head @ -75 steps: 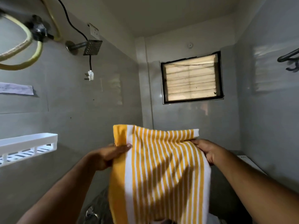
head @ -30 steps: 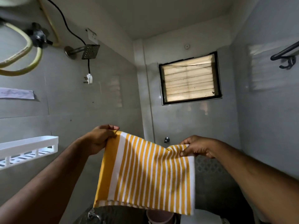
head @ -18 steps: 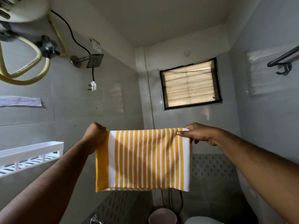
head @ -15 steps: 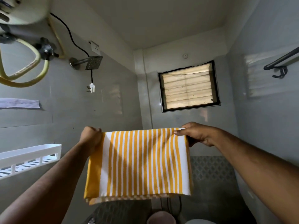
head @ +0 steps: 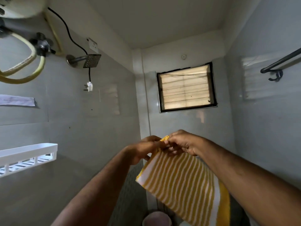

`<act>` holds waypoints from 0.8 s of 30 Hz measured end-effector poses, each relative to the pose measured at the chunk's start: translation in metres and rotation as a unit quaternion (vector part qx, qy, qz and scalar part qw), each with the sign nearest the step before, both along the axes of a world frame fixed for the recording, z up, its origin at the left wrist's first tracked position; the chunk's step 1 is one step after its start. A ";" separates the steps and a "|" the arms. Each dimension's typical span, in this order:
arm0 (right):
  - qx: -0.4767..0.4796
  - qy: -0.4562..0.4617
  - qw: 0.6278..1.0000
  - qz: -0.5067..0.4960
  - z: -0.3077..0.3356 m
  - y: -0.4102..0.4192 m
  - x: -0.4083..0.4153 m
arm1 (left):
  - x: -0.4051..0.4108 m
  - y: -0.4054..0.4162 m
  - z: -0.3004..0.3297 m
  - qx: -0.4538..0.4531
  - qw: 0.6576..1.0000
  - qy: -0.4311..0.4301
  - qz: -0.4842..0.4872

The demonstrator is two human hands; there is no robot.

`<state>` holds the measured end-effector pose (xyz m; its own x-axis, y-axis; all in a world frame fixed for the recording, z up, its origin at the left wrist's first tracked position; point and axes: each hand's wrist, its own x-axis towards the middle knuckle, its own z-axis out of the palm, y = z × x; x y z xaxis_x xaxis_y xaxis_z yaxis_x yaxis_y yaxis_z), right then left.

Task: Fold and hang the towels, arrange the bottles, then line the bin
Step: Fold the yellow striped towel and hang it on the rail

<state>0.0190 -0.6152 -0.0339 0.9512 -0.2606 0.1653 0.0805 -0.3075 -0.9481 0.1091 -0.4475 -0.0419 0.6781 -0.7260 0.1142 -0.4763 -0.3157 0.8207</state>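
Both hands, left and right, are pinching towel corners together below the window; a loose grip risks the fold slipping open.

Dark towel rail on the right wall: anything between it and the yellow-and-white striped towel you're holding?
Head view: only bare grey wall tile separates the dark towel rail from the yellow-and-white striped towel, pinched by left hand and right hand.

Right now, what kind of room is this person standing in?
Most likely a small bathroom: a shower head sticks out from the tiled wall, a dark towel rail hangs on the opposite wall, and a white rack is mounted low.
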 end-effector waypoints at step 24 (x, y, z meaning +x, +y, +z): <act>0.004 -0.086 0.994 -0.062 0.024 -0.058 -0.036 | 0.023 -0.015 0.027 -0.362 0.876 -0.209 0.240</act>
<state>-0.0175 -0.6728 -0.0096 0.8700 -0.3754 0.3197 0.2035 -0.3173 -0.9262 0.1318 -0.4623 -0.0148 0.6748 -0.0046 0.7380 -0.7378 -0.0309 0.6744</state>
